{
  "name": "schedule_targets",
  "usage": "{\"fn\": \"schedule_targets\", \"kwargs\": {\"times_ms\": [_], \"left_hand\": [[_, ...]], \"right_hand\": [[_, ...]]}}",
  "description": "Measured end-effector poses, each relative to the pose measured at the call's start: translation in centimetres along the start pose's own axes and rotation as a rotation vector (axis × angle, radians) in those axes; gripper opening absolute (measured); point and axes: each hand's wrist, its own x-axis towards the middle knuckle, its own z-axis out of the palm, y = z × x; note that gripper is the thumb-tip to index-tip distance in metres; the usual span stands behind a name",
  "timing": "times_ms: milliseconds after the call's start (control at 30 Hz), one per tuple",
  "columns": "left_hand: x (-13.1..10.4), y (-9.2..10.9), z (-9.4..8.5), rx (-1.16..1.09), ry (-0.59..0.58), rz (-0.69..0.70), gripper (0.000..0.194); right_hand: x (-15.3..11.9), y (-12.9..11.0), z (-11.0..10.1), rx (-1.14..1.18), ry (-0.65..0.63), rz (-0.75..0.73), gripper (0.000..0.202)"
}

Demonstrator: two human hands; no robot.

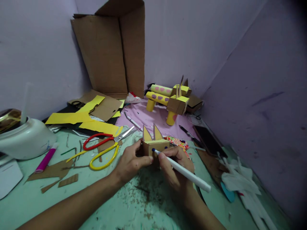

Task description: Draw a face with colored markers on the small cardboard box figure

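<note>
A small cardboard box head (148, 146) with two pointed yellow ears stands upright at the middle of the table. My left hand (131, 162) grips its left side, thumb across the front and fingers behind. In my right hand (177, 164) is a white marker pen (188, 175), its tip against the box's front by a dark blue dot. A second blue dot shows to the right, partly behind my fingers. The lower part of the box is hidden by my hands.
Red-and-yellow scissors (107, 145) lie open left of the box. Beyond stand cardboard animals (177, 103) with yellow tube bodies. Yellow paper strips (68, 118), a purple marker (45, 159) and a white pot (31, 137) are at left; a phone (208, 140) is at right.
</note>
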Motion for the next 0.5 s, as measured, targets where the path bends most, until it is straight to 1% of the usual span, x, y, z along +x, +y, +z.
{"fn": "schedule_targets", "kwargs": {"times_ms": [67, 133, 200, 233, 300, 333, 400, 433, 500], "left_hand": [[0.0, 0.0, 0.0, 0.003, 0.002, 0.004, 0.052], [-0.1, 0.0, 0.0, 0.0, 0.0, 0.005, 0.051], [-0.1, -0.1, 0.0, -0.009, 0.002, 0.001, 0.051], [-0.1, -0.1, 0.0, -0.018, 0.004, -0.001, 0.052], [-0.1, -0.2, -0.1, -0.041, 0.005, -0.007, 0.056], [0.0, -0.2, -0.1, -0.055, 0.005, -0.008, 0.059], [0.2, -0.3, -0.4, -0.09, 0.0, -0.002, 0.063], [0.3, -0.3, -0.5, -0.107, 0.0, 0.008, 0.065], [0.5, -0.3, -0.8, -0.136, -0.003, 0.033, 0.066]], "right_hand": [[-0.1, 0.0, 0.0, -0.002, 0.005, 0.011, 0.017], [-0.3, 0.1, 0.0, 0.013, -0.025, 0.026, 0.016], [-0.6, 0.3, -0.1, 0.077, -0.039, 0.039, 0.013], [-0.6, 0.4, -0.2, 0.128, -0.016, 0.047, 0.012], [-0.5, 0.4, -0.5, 0.235, 0.104, 0.097, 0.012], [-0.4, 0.4, -0.7, 0.283, 0.185, 0.144, 0.013], [0.3, 0.5, -1.2, 0.362, 0.319, 0.286, 0.015], [0.7, 0.5, -1.4, 0.391, 0.359, 0.369, 0.018], [1.4, 0.7, -1.7, 0.433, 0.355, 0.513, 0.029]]}}
